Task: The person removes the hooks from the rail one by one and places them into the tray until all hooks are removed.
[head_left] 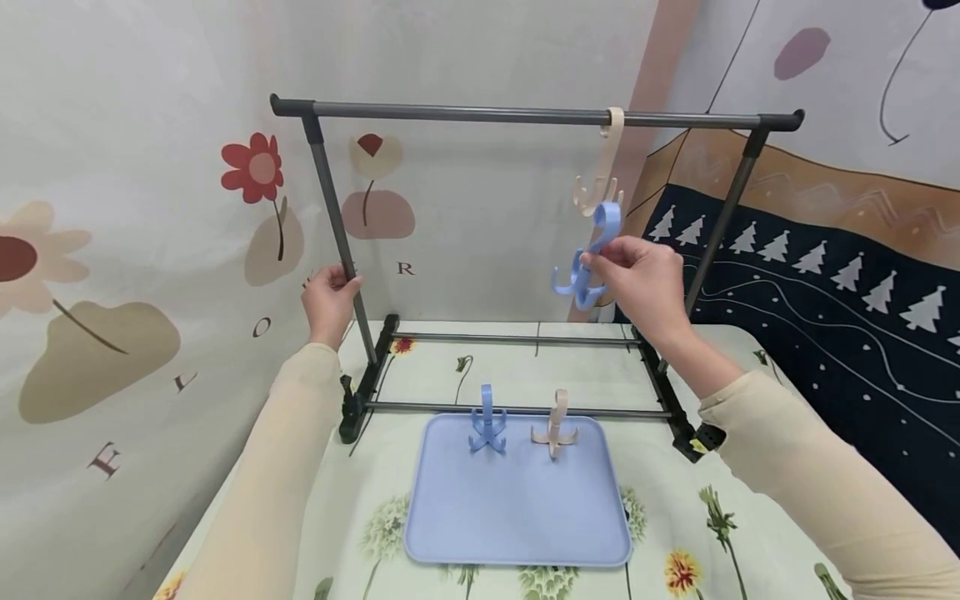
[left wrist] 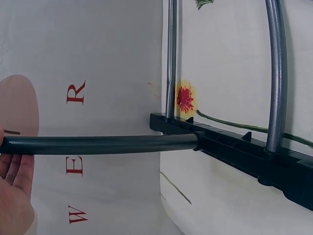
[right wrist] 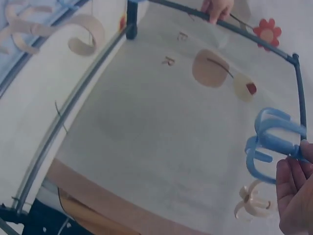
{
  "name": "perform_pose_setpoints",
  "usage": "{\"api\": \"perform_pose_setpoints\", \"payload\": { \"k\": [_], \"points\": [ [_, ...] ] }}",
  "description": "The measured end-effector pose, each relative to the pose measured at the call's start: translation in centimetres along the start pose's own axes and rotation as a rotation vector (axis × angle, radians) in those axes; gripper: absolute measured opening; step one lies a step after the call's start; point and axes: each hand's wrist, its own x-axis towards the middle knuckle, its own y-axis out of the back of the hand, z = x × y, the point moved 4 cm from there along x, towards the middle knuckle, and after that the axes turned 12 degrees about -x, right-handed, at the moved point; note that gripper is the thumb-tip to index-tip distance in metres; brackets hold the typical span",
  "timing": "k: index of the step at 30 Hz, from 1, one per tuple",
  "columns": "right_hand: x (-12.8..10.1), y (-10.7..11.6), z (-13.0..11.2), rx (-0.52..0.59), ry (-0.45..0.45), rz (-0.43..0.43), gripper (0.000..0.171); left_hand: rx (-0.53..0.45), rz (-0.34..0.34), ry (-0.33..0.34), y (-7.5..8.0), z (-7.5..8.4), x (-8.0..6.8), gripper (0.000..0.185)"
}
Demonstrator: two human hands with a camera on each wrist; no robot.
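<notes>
My right hand pinches a blue multi-prong hanging hook by its stem, its curved top pointing up and its prongs down. In the right wrist view the prongs of that blue hook spread out beyond my fingertips. Just above and behind it, a beige hook hangs from the rack's grey top bar, toward its right end. With my left hand I grip the rack's left post; the left wrist view shows the fingers round the post.
A light blue tray lies on the flower-print tablecloth in front of the rack. Near its far edge stand another blue hook and another beige hook. The rack's black feet and two low crossbars sit behind the tray.
</notes>
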Motion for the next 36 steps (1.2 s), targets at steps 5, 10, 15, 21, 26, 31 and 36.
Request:
{"api": "perform_pose_setpoints", "payload": {
  "k": [5,10,15,21,26,31,36],
  "points": [
    [-1.5,-1.5,0.0,0.046,-0.021,-0.135,0.028,-0.002,-0.002,0.007,0.0,0.1,-0.2,0.032],
    [-3.2,-3.2,0.0,0.103,-0.033,-0.235,0.020,-0.007,-0.004,0.011,0.1,0.1,-0.2,0.033],
    [-5.3,-4.9,-0.4,0.149,-0.032,-0.295,0.012,-0.013,-0.009,0.012,0.1,0.0,-0.1,0.033],
    [-7.9,-6.8,-1.0,0.209,-0.019,-0.359,0.008,-0.010,-0.005,0.016,0.1,0.1,-0.2,0.033],
    [-10.0,-8.7,-1.1,0.233,-0.007,-0.418,0.006,-0.023,-0.008,0.027,0.1,0.1,-0.2,0.033],
    [-11.9,-10.3,-1.1,0.243,-0.002,-0.467,0.006,-0.023,-0.009,0.035,0.1,0.1,-0.2,0.033],
    [-13.5,-12.0,-0.6,0.223,0.006,-0.495,0.006,0.002,-0.007,0.007,0.1,0.2,-0.2,0.035]
  ]
}}
